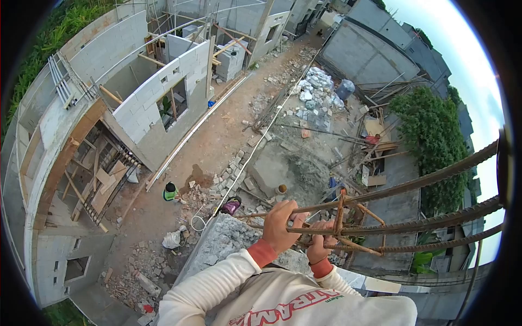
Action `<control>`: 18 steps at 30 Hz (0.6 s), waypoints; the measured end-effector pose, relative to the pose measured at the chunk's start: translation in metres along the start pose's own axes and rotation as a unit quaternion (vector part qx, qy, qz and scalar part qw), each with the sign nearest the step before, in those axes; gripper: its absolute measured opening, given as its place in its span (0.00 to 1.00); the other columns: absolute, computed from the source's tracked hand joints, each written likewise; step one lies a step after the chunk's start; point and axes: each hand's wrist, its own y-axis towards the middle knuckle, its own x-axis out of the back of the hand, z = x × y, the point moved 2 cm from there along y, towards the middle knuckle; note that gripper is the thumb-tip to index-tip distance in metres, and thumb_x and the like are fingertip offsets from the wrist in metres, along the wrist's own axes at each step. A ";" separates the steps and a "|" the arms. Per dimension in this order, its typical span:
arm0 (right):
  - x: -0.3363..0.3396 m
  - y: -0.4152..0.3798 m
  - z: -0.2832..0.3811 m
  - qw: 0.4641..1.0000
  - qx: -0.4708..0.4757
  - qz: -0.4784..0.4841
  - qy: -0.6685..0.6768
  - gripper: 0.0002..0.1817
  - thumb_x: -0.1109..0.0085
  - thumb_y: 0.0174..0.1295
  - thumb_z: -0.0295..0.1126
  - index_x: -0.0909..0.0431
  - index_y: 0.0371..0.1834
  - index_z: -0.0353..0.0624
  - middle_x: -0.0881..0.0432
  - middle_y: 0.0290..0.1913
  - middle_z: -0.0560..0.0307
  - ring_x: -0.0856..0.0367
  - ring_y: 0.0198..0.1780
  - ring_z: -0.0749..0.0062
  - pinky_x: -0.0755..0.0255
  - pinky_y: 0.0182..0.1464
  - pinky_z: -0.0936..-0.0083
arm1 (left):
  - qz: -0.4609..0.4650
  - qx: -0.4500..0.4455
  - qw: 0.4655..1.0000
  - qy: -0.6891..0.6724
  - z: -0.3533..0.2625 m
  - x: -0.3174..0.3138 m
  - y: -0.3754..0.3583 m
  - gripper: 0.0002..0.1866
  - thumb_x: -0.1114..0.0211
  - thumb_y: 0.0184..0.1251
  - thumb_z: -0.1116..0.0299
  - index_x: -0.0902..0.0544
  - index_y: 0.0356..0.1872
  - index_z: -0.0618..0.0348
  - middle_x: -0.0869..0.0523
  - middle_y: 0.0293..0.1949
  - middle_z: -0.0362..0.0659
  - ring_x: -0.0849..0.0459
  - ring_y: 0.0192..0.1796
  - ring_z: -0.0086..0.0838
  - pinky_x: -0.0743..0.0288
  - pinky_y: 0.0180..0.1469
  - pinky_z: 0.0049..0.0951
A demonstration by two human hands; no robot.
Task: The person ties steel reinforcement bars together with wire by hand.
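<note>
Several rusty ribbed rebars (pixel 435 224) come in from the right, tied together by a thin square stirrup (pixel 340 214). My left hand (pixel 280 225) is closed around the bars near their left ends. Lower and to the right, my right hand (pixel 319 248) is closed at a lower bar beside the stirrup, with its fingers partly hidden behind the steel. Both forearms wear cream sleeves with red cuffs (pixel 262 253). Rough broken concrete (pixel 231 239) lies just left of and below my hands.
I am high above the ground. Below, a person in a green vest (pixel 171 193) stands by rubble (pixel 217 182). A white line (pixel 255 144) crosses the site. Unfinished block walls (pixel 157 103) rise at left; a tree (pixel 432 127) stands at right.
</note>
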 end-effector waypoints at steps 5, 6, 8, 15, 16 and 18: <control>-0.007 0.003 0.005 0.999 -0.006 0.003 0.046 0.10 0.47 0.76 0.26 0.37 0.36 0.46 0.30 0.32 0.63 0.33 0.33 0.78 0.33 0.39 0.77 | 0.004 0.004 1.000 -0.001 0.001 0.001 0.001 0.15 0.30 0.70 0.66 0.26 0.29 0.60 0.28 0.25 0.45 0.28 0.29 0.40 0.34 0.34 0.40; -0.008 0.004 0.007 0.998 -0.015 -0.001 0.061 0.10 0.47 0.75 0.26 0.37 0.36 0.47 0.31 0.32 0.63 0.33 0.33 0.78 0.34 0.38 0.77 | 0.003 0.003 1.000 -0.001 0.001 0.001 0.001 0.14 0.30 0.70 0.67 0.26 0.29 0.60 0.28 0.25 0.45 0.28 0.30 0.40 0.34 0.34 0.40; -0.011 0.008 0.011 0.998 0.003 0.014 0.066 0.10 0.47 0.76 0.26 0.37 0.37 0.47 0.30 0.32 0.63 0.34 0.32 0.79 0.36 0.36 0.76 | 0.002 0.000 1.000 -0.001 0.001 0.001 0.001 0.14 0.31 0.70 0.67 0.26 0.29 0.60 0.28 0.25 0.45 0.28 0.30 0.41 0.34 0.34 0.40; -0.010 0.009 0.011 0.999 0.002 0.017 0.045 0.12 0.45 0.77 0.31 0.37 0.36 0.47 0.30 0.31 0.64 0.34 0.33 0.80 0.35 0.37 0.77 | -0.007 0.005 1.000 -0.006 -0.001 0.001 0.003 0.14 0.31 0.70 0.68 0.26 0.29 0.59 0.29 0.25 0.44 0.28 0.30 0.40 0.34 0.34 0.40; -0.008 0.009 0.010 0.999 0.011 0.023 0.032 0.12 0.44 0.78 0.32 0.37 0.36 0.48 0.30 0.31 0.64 0.34 0.33 0.80 0.35 0.37 0.77 | -0.002 0.004 1.000 -0.007 -0.001 0.002 0.003 0.13 0.31 0.70 0.68 0.26 0.29 0.59 0.29 0.25 0.44 0.29 0.29 0.39 0.34 0.34 0.39; -0.005 0.007 0.010 0.999 -0.019 0.005 0.032 0.15 0.40 0.75 0.37 0.37 0.36 0.48 0.29 0.32 0.64 0.32 0.34 0.80 0.33 0.38 0.79 | 0.003 0.001 1.000 -0.009 -0.003 0.002 0.004 0.13 0.31 0.70 0.68 0.26 0.29 0.60 0.29 0.25 0.44 0.29 0.29 0.39 0.35 0.33 0.39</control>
